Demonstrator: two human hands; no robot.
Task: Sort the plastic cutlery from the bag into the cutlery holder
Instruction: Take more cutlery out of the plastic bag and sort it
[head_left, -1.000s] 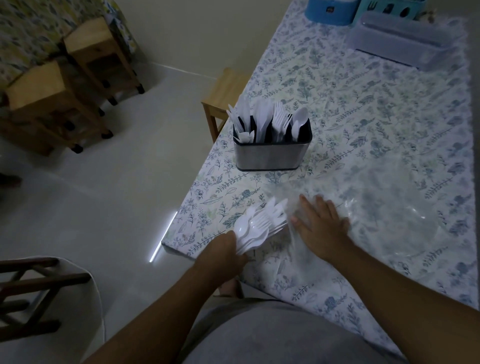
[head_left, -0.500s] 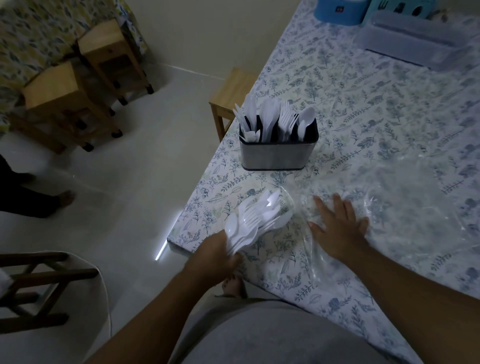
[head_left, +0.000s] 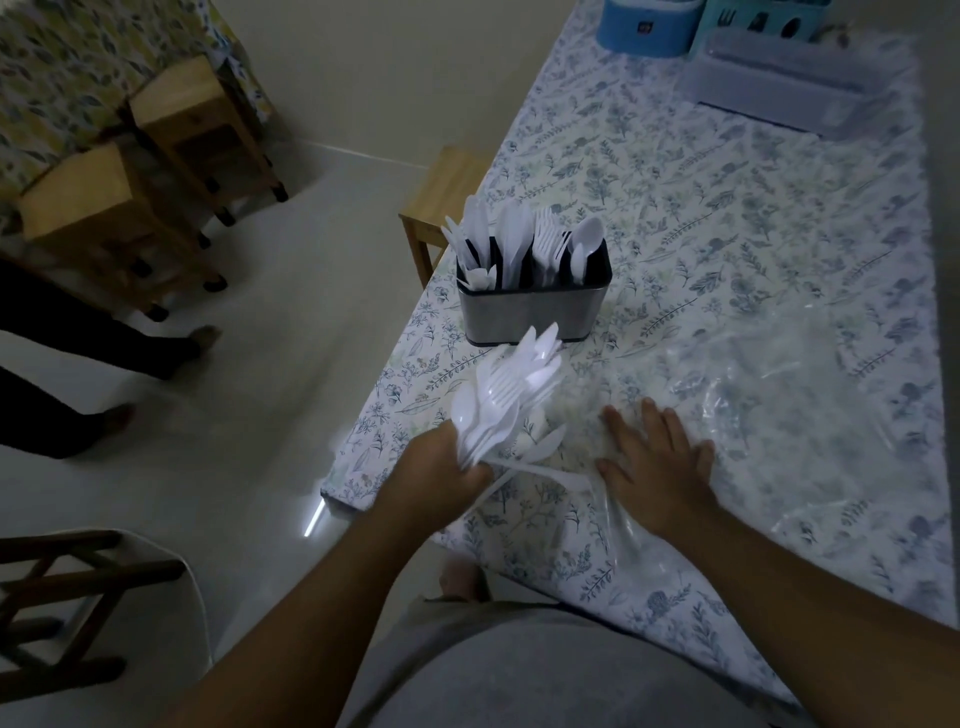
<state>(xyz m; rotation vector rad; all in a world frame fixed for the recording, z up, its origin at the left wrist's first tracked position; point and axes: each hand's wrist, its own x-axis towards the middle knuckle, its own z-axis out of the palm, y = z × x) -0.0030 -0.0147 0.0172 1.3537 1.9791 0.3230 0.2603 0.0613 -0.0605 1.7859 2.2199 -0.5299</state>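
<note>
My left hand (head_left: 441, 470) grips a bunch of white plastic cutlery (head_left: 511, 397) by the handles, spoons and forks fanned upward above the table's near left corner. One loose white piece (head_left: 540, 449) lies on the cloth just right of that bunch. My right hand (head_left: 657, 462) presses flat, fingers spread, on the clear plastic bag (head_left: 769, 410), which lies crumpled across the table. The metal cutlery holder (head_left: 530, 312) stands behind the bunch, its compartments holding white knives, forks and spoons upright.
The floral tablecloth (head_left: 727, 218) covers the table. At the far end sit a blue box (head_left: 644, 26), a teal holder (head_left: 758, 18) and a clear lidded container (head_left: 779, 78). Wooden stools (head_left: 171, 130) stand left; another person's feet (head_left: 156, 353) are on the floor.
My left hand has lifted the bunch of cutlery up and slightly toward the holder. My right hand stays flat on the bag. A person's feet have come into view on the left.
</note>
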